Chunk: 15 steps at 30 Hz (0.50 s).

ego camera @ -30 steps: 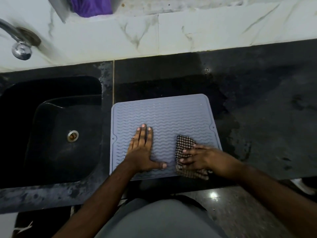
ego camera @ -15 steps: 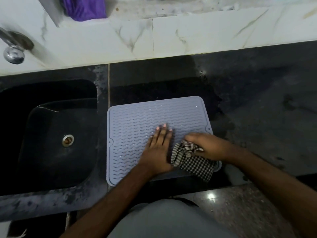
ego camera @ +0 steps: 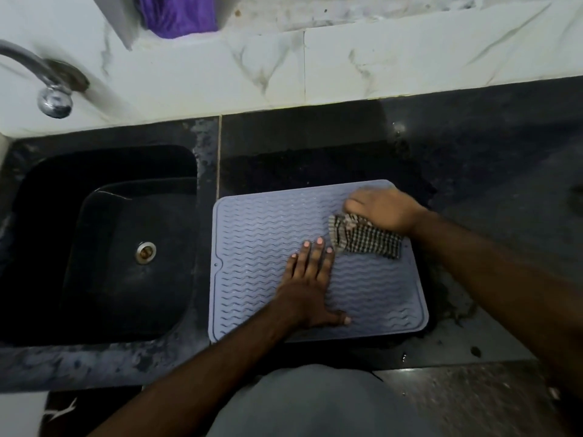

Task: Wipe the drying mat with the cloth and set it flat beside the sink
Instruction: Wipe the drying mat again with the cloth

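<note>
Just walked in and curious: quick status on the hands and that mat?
Left hand flat on mat, pinning it. Right hand gripping checked cloth at mat's far right corner. Mat flat beside sink; nothing in the way.

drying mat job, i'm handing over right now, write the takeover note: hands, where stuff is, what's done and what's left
Left hand: open, palm pressed flat on the mat's middle, pinning it.
Right hand: closed on the bunched black-and-white checked cloth, at the mat's far right corner.
Pale blue ribbed silicone drying mat: lying flat on the dark stone counter, its left edge just right of the black sink.
Done: mat is in place beside the sink and wiping is under way.
Left: finish wiping, likely the left half, which the cloth is not on, then lift both hands off. How clean the mat is cannot be judged.
</note>
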Tool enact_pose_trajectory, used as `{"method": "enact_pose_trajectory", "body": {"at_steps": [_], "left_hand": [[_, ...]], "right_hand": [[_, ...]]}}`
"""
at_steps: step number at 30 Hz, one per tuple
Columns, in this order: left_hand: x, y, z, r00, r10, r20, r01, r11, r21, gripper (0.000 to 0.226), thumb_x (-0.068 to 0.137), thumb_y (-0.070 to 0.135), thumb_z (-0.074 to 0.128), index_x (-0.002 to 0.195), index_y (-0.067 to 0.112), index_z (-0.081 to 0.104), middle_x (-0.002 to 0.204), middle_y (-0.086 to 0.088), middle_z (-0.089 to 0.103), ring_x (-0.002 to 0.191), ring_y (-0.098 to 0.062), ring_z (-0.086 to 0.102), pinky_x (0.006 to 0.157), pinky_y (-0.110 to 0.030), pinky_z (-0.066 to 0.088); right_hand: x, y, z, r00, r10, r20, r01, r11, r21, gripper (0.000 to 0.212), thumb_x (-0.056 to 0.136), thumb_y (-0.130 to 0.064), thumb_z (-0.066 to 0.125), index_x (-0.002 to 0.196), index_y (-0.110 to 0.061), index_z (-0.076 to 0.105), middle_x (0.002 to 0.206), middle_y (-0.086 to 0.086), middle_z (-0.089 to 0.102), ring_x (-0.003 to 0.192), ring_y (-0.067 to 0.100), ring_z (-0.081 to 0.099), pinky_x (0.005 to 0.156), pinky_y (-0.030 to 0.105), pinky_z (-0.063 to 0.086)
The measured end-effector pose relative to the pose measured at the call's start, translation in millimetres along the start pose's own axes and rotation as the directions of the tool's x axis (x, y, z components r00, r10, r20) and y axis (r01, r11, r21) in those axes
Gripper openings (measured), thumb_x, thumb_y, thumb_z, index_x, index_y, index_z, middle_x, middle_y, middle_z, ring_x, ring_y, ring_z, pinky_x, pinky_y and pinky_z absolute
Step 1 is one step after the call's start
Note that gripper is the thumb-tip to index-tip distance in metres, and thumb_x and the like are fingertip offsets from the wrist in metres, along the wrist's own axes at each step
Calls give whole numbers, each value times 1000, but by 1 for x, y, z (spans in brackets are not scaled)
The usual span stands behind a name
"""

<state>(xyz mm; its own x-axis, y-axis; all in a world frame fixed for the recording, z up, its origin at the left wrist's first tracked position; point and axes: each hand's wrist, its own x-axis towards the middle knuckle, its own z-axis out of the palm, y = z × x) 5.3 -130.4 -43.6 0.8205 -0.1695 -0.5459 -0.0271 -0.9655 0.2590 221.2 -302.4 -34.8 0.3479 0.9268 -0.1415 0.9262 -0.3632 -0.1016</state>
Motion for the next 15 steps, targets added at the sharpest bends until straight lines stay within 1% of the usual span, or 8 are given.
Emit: {"method": "enact_pose_trajectory", "body": {"at_steps": [3, 5, 7, 9, 11, 12, 13, 15], "left_hand": [[6, 1, 0, 999, -9, 50, 10, 1000, -15, 137, 69, 89, 55, 153, 22, -31, 153, -4, -48, 141, -28, -44, 118, -48, -21], [9, 0, 0, 996, -17, 93, 18, 1000, -18, 138, 69, 88, 56, 151, 23, -34, 149, -2, -52, 138, -26, -47, 116, -48, -24], [12, -1, -5, 986, -23, 164, 25, 1000, -10, 136, 72, 86, 57, 149, 24, -36, 144, -1, -56, 134, -25, -50, 114, -47, -24], [17, -4, -18, 964, -11, 264, 19, 999, -28, 128, 76, 86, 50, 150, 24, -35, 146, -1, -54, 135, -25, -48, 116, -49, -21], [20, -11, -38, 933, 33, 359, 21, 989, -145, 116, 80, 90, 35, 154, 26, -26, 155, -1, -44, 141, -24, -40, 120, -50, -15], [22, -16, -48, 920, 61, 386, 34, 972, -234, 110, 81, 90, 31, 156, 28, -20, 158, 1, -39, 144, -22, -37, 121, -50, -14], [23, -22, -56, 913, 90, 398, 42, 950, -311, 104, 84, 87, 31, 158, 29, -14, 161, 4, -34, 146, -20, -33, 121, -48, -13], [18, -34, -66, 923, 142, 357, -3, 931, -365, 98, 89, 77, 41, 160, 29, -6, 163, 5, -28, 148, -16, -28, 123, -44, -9]], "right_hand": [[24, 33, -17, 990, 137, -14, -137, 991, 3, 20, 101, -38, 42, 119, -29, 42, 110, 0, 54, 102, 20, 56, 76, 42, 53], [38, 51, -28, 972, 235, -30, -236, 972, -16, 19, 102, -36, 42, 118, -26, 40, 107, 4, 54, 100, 24, 56, 72, 45, 52], [42, 54, -47, 958, 280, -52, -282, 959, -24, 10, 100, -32, 44, 109, -28, 42, 101, 2, 55, 93, 24, 58, 69, 43, 50], [33, 43, -67, 934, 325, -149, -320, 946, 60, 13, 96, -38, 52, 103, -31, 43, 96, -4, 57, 89, 20, 59, 66, 37, 47], [7, 15, -84, 859, 427, -281, -381, 902, 204, 25, 89, -42, 65, 102, -32, 46, 95, -9, 61, 86, 16, 61, 64, 33, 47], [-8, -5, -87, 805, 498, -322, -397, 856, 330, 29, 85, -40, 70, 102, -32, 48, 96, -11, 64, 85, 14, 63, 65, 32, 48], [-23, -29, -87, 748, 577, -329, -384, 780, 494, 31, 84, -40, 72, 103, -32, 50, 96, -11, 66, 84, 11, 65, 67, 30, 50], [-39, -80, -79, 643, 719, -265, -285, 545, 789, 31, 85, -49, 70, 105, -30, 55, 93, -9, 70, 84, 7, 67, 71, 26, 53]]}}
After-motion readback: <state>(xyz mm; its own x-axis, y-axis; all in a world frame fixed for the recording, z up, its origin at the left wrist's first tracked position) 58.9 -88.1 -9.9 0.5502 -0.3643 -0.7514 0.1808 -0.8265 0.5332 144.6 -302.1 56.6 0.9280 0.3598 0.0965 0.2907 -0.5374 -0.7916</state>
